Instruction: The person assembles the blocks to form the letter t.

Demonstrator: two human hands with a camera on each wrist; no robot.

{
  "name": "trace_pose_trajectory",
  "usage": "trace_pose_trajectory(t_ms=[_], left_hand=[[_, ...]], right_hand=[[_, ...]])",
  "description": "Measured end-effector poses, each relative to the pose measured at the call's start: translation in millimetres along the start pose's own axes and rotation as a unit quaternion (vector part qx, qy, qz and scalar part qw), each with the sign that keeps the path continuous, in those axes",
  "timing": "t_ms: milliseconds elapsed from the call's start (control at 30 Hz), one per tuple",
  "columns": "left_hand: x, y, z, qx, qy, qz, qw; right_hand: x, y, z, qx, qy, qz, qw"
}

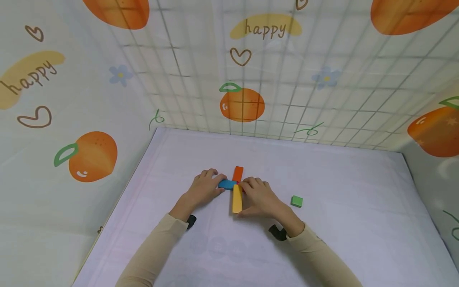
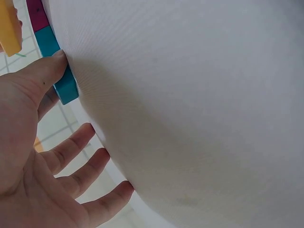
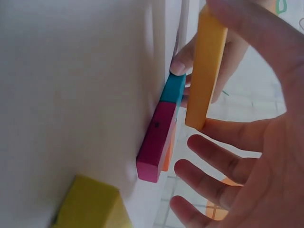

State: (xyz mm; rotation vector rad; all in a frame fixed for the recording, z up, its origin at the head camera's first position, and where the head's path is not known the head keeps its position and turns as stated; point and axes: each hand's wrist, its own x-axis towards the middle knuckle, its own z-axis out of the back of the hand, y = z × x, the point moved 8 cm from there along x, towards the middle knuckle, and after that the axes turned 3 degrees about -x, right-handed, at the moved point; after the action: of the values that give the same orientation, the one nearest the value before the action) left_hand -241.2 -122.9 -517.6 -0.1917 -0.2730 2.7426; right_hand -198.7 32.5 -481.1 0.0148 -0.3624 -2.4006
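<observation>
Nearest the camera, two beige sleeves (image 1: pixel 157 247) are seen reaching forward over the pale tabletop (image 1: pixel 358 223) toward a small cluster of coloured blocks at the centre. At about 6 o'clock of that cluster, a yellow block (image 1: pixel 237 198) is held by the right hand (image 1: pixel 259 197); in the right wrist view it stands on edge, pinched between thumb and forefinger, while the other fingers (image 3: pixel 216 168) are spread loosely and grip nothing. It seems to be held so that it can be lined up against the blocks already lying flat.

At 9 o'clock of the cluster, a blue block (image 1: pixel 227 184) lies flat on the tabletop. It is touched by the left hand (image 1: pixel 204 188), whose thumb tip presses on its outer end in the left wrist view; the remaining fingers (image 2: pixel 85 166) are nearly straight and rest lightly on the cloth. That press looks meant to keep the row from sliding. A magenta block (image 3: pixel 157 142) adjoins the blue one end to end, mostly hidden beneath the right hand in the head view.

Beyond, at 12 o'clock, an orange block (image 1: pixel 238 173) lies flat, pointing away. A green cube (image 1: pixel 296 201) sits apart at 3 o'clock, near the right hand but untouched.

Farthest off, fabric walls (image 1: pixel 89 99) printed with oranges and hearts are seen.
</observation>
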Motion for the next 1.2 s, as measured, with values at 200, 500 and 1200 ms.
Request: trace_pose_trajectory(t_ms=[200,500,1200], left_hand=[[-0.3,0.3,-0.7,-0.002,-0.006,-0.005,1.0],[-1.0,-0.8,0.4,-0.005,-0.01,-0.007,0.9999],[0.4,0.0,-1.9,-0.016,0.003,0.001,0.9999]], right_hand=[[2,5,-6,-0.011,-0.001,0.004,1.0],[3,13,-14,-0.027,0.015,-0.014,0.999],[7,18,-26,-0.098,0.027,-0.043,0.994]])
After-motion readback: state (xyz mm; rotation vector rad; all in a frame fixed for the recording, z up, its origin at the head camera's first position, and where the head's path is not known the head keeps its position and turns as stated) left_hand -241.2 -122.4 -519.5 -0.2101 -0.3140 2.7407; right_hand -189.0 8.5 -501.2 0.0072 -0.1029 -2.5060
